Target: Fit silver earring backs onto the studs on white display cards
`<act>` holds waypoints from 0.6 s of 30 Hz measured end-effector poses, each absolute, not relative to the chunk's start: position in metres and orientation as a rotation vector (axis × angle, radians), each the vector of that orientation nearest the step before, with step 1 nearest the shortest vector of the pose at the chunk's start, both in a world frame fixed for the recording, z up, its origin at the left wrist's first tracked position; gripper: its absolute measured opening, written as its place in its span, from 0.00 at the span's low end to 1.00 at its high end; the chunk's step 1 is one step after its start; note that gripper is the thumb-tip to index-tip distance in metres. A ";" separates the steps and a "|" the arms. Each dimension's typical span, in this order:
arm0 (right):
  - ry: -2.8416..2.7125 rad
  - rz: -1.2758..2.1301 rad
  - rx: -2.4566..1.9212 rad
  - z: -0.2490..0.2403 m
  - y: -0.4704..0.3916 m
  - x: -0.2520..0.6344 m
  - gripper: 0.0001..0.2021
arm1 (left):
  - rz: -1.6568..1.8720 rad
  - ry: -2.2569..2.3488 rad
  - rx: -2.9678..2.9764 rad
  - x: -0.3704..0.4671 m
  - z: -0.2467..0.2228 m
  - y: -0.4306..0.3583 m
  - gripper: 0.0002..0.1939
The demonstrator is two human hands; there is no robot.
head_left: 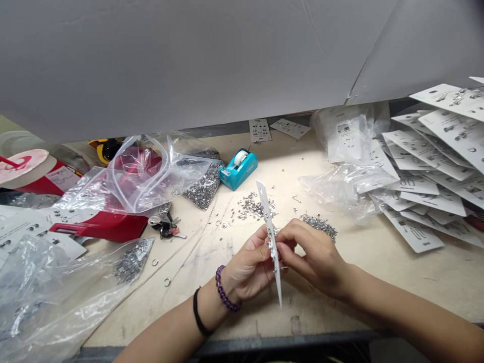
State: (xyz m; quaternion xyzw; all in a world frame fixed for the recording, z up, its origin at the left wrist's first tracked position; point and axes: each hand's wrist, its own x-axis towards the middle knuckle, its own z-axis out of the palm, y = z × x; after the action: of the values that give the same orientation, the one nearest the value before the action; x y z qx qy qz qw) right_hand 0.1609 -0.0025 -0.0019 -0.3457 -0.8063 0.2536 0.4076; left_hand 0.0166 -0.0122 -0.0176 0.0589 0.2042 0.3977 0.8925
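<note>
A white earring card (278, 287) stands nearly edge-on to me above the front of the table, with small silver pieces along both faces. My left hand (251, 267) is closed on it from the left, thumb against its face. On the other side, my right hand (313, 254) pinches at the card's right face; whatever sits between its fingertips is too small and hidden to name. Behind the card lies a loose pile of small silver earring backs (249, 205). Beyond my right hand is a heap of thin silver pins (321, 226).
A teal tape dispenser (240, 170) stands behind the loose pile. Stacked earring cards (416, 232) and clear plastic bags (348, 186) crowd the right. On the left are a red scoop (102, 227), a bag of small metal parts (204, 189) and more plastic bags (49, 297).
</note>
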 end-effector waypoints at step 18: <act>-1.933 0.693 -0.878 0.006 0.004 0.174 0.05 | 0.983 0.883 0.454 0.016 -0.010 -0.006 0.18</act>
State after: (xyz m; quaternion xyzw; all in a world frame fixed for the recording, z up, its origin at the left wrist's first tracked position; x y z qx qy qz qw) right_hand 0.1738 0.0038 0.0058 -0.3532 -0.7777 0.2787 0.4390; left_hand 0.0156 -0.0058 -0.0098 0.2091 0.4065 0.4525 0.7657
